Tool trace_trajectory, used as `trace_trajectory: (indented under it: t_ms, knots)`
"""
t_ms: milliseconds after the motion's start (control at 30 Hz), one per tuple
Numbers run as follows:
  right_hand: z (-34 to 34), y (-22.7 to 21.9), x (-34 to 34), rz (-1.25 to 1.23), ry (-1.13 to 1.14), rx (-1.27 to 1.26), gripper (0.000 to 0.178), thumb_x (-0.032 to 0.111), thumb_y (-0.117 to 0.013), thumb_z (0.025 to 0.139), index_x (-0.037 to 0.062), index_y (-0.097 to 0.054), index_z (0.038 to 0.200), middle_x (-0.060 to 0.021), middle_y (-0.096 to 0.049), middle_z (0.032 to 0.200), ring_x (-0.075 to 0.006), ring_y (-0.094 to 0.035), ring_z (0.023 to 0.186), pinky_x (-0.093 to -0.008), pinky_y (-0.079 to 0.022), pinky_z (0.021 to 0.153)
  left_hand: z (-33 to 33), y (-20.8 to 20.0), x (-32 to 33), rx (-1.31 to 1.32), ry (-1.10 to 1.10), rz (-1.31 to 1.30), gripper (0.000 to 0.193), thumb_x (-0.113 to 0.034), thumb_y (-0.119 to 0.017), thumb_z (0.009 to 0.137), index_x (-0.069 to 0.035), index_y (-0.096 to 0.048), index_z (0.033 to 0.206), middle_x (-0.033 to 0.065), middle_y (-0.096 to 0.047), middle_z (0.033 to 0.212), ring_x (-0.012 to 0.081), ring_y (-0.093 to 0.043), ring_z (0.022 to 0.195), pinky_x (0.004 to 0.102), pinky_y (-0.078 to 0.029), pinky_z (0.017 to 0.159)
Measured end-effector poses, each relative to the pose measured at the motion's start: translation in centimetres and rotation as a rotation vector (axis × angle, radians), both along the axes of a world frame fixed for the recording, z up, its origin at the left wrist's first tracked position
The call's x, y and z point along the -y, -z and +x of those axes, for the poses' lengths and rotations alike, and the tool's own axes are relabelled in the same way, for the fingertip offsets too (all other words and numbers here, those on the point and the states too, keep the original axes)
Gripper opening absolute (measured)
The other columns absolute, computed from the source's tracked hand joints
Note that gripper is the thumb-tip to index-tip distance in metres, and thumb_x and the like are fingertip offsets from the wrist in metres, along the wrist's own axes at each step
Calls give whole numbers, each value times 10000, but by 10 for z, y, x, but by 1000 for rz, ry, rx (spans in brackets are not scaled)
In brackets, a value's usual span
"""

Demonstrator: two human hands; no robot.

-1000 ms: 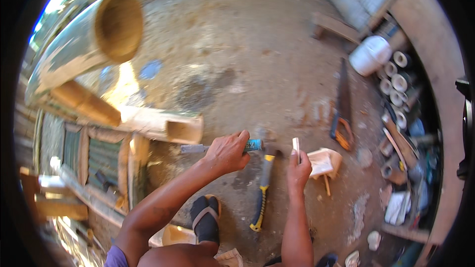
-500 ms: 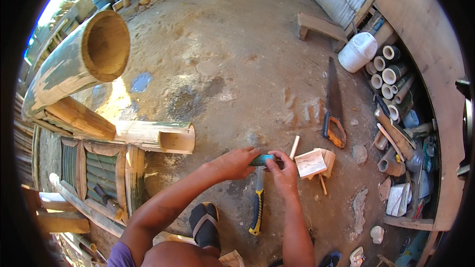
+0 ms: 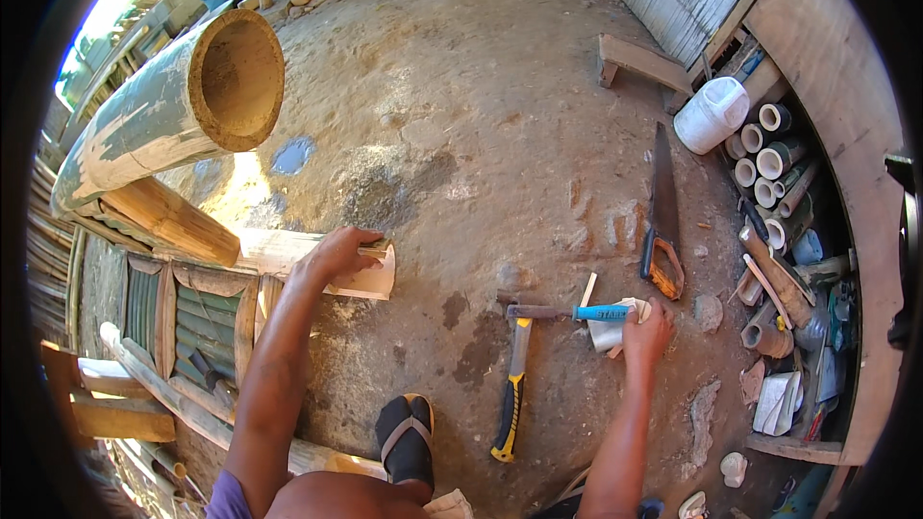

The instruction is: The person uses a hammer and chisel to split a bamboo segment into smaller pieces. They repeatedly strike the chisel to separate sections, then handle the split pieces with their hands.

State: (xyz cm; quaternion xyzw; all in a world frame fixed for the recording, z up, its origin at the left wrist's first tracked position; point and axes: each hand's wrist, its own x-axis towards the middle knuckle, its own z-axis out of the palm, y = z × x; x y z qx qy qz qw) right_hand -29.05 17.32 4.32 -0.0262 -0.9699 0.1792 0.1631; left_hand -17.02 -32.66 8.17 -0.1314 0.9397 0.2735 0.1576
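My left hand [image 3: 341, 255] grips the cut end of a split, pale bamboo tube [image 3: 274, 252] that juts from the low bamboo structure at the left. In my right hand [image 3: 649, 332] is a chisel [image 3: 601, 313] with a blue handle, its flat metal blade pointing left. A hammer [image 3: 511, 394] with a yellow and black handle lies on the ground between my arms, and the chisel's blade passes by its head. Pale cut bamboo pieces [image 3: 606, 336] lie below the chisel, partly hidden by my right hand.
A handsaw [image 3: 663, 221] lies to the right. A thick angled bamboo trunk [image 3: 144, 101] rises at the left. Bamboo tubes [image 3: 769, 163] and clutter fill a shelf at the right, near a white jug [image 3: 711, 115] and a low bench [image 3: 644, 60].
My hands have parted. The left one has moved left onto the bamboo tube's end; the right one has moved right with the chisel.
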Motion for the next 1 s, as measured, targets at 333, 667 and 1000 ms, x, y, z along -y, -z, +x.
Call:
trace_trajectory:
  t_ms: [333, 667, 1000]
  knots:
    - [72, -14, 220, -689, -698, 696, 292, 247, -615, 936, -6, -662, 1073, -176, -702, 1022, -310, -679, 948, -379, -524, 850, -24, 23, 52, 163, 91, 200, 697, -420, -850, 705, -144, -634, 1308, 122, -682, 1225, 234, -652, 1082, 353, -486, 947]
    - [51, 60, 346, -966, -858, 976, 614, 378, -683, 921, -30, -507, 1345, -197, -599, 1297, -285, -562, 1231, -381, -453, 998, -22, 27, 54, 204, 86, 185, 725, -467, -832, 667, -89, -649, 1257, 141, -702, 1136, 291, -662, 1057, 382, -503, 914]
    - [73, 105, 367, -1313, -567, 849, 466, 122, -758, 858, 4, -565, 1265, -146, -643, 1224, -228, -613, 1123, -354, -484, 960, -13, 22, 33, 7, 28, -12, 565, -355, -840, 672, -106, -697, 1158, 157, -719, 1012, 334, -670, 1002, 414, -518, 875]
